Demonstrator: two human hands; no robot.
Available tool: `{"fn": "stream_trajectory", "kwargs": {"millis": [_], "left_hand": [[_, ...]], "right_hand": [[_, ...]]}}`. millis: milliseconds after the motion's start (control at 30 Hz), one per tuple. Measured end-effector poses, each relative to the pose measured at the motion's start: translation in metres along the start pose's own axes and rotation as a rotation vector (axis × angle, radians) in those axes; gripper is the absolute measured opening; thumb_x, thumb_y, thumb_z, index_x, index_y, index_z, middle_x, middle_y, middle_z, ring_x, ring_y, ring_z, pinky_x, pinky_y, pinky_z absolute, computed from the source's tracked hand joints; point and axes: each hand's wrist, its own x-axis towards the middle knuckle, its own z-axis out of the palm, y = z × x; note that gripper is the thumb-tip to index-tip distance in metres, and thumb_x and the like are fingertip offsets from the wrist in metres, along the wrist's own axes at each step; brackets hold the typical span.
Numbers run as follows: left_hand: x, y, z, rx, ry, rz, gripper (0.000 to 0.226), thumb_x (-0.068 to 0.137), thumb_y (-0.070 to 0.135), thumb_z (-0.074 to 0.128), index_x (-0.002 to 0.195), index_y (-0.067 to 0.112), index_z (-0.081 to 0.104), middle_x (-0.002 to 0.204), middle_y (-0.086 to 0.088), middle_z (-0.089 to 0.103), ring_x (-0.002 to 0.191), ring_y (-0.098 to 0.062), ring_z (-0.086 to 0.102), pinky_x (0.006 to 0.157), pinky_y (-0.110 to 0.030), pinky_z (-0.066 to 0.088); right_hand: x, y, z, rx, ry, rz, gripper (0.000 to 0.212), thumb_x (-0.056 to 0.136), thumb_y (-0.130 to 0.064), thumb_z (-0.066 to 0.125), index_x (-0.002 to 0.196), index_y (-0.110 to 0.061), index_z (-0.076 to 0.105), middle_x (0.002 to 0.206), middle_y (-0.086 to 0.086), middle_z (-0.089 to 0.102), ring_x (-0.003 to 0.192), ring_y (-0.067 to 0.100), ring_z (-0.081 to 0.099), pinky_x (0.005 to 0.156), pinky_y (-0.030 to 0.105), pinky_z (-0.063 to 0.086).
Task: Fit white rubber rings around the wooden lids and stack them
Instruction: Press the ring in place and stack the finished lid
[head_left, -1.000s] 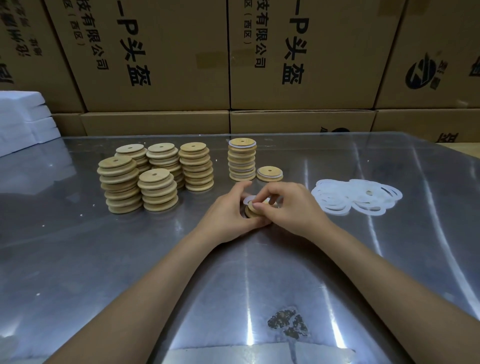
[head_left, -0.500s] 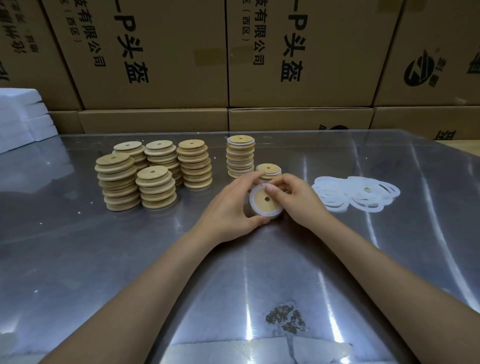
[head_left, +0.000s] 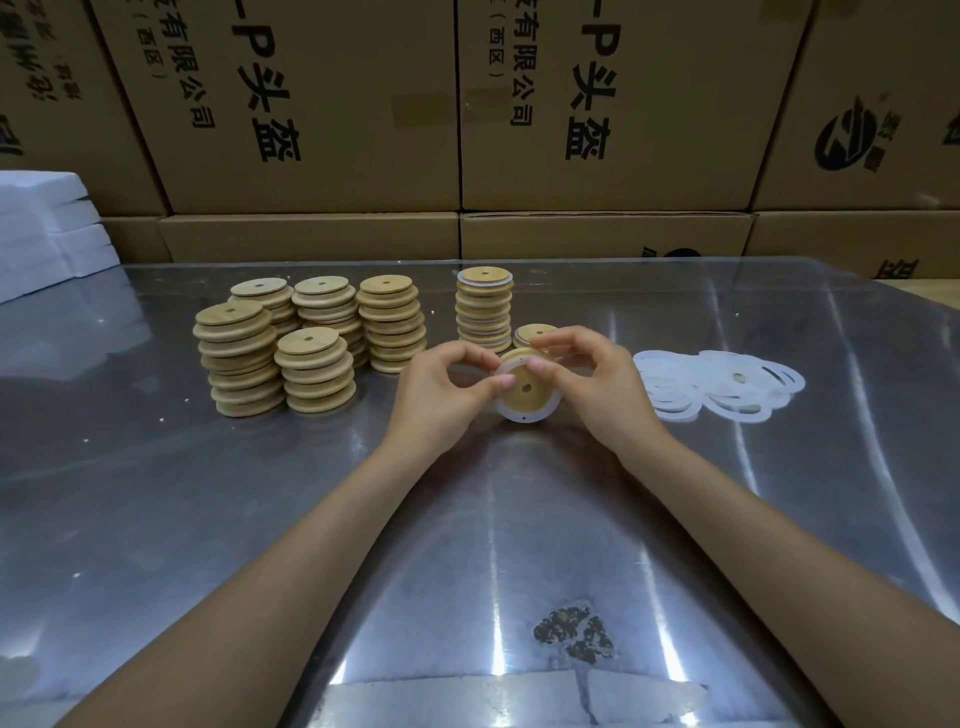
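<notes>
We've got the lid tilted up just above the desk, centre of the frame, white ring seated along its lower edge. To finish well, we'd walk the fingertips round the rim, pressing the ring into place evenly so it doesn't twist or pop off the far side. Left hand pinches the lid's left edge, thumb on the face; right hand arches over, fingers curled onto the top rim. Finished stack just behind; loose rings to the right
</notes>
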Motion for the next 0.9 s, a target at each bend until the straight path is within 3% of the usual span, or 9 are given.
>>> {"fn": "stream_trajectory", "kwargs": {"millis": [133, 300, 400, 467, 567, 900], "left_hand": [[-0.002, 0.003, 0.001, -0.054, 0.005, -0.019, 0.008, 0.077, 0.015, 0.077, 0.081, 0.016, 0.071, 0.075, 0.004, 0.067, 0.066, -0.01, 0.06, 0.059, -0.021, 0.048], [-0.002, 0.001, 0.001, -0.17, 0.0, -0.113, 0.01, 0.078, 0.018, 0.077, 0.085, 0.013, 0.073, 0.075, 0.007, 0.068, 0.061, 0.006, 0.058, 0.063, -0.015, 0.049], [-0.001, 0.0, 0.001, -0.314, -0.021, -0.24, 0.005, 0.078, 0.017, 0.076, 0.082, 0.015, 0.072, 0.08, -0.001, 0.071, 0.072, -0.003, 0.064, 0.07, -0.02, 0.054], [-0.001, -0.001, 0.0, -0.413, -0.05, -0.307, 0.002, 0.079, 0.015, 0.074, 0.08, 0.016, 0.073, 0.081, -0.002, 0.073, 0.078, -0.009, 0.067, 0.077, -0.025, 0.056], [0.001, -0.002, -0.004, -0.488, -0.084, -0.353, 0.002, 0.08, 0.016, 0.073, 0.082, 0.015, 0.073, 0.083, 0.0, 0.074, 0.079, -0.006, 0.069, 0.073, -0.018, 0.057], [0.003, 0.0, -0.01, -0.494, -0.161, -0.368, 0.005, 0.08, 0.014, 0.073, 0.085, 0.014, 0.073, 0.08, 0.004, 0.075, 0.076, -0.003, 0.07, 0.059, -0.012, 0.051]], "right_hand": [[-0.001, -0.003, 0.003, 0.016, 0.027, -0.019, 0.017, 0.083, -0.015, 0.07, 0.078, -0.028, 0.061, 0.085, -0.014, 0.065, 0.084, 0.005, 0.062, 0.078, 0.023, 0.05], [-0.001, -0.002, 0.005, 0.08, 0.057, 0.09, 0.017, 0.088, -0.016, 0.066, 0.073, -0.024, 0.06, 0.081, -0.008, 0.064, 0.085, 0.011, 0.061, 0.072, 0.03, 0.053], [-0.002, -0.004, 0.006, 0.198, 0.062, 0.176, 0.014, 0.089, -0.014, 0.064, 0.076, -0.018, 0.062, 0.083, -0.002, 0.064, 0.083, 0.01, 0.062, 0.063, 0.024, 0.056], [-0.003, -0.005, 0.007, 0.255, 0.052, 0.235, 0.012, 0.09, -0.015, 0.063, 0.078, -0.016, 0.063, 0.088, 0.005, 0.066, 0.087, 0.016, 0.064, 0.07, 0.033, 0.059], [-0.004, -0.006, 0.008, 0.308, 0.046, 0.296, 0.012, 0.091, -0.016, 0.062, 0.08, -0.015, 0.062, 0.096, 0.013, 0.065, 0.096, 0.026, 0.065, 0.079, 0.046, 0.058], [-0.002, -0.002, 0.004, 0.459, -0.05, 0.395, 0.014, 0.093, -0.012, 0.059, 0.078, -0.012, 0.06, 0.087, 0.003, 0.068, 0.083, 0.014, 0.068, 0.071, 0.03, 0.058]]}}
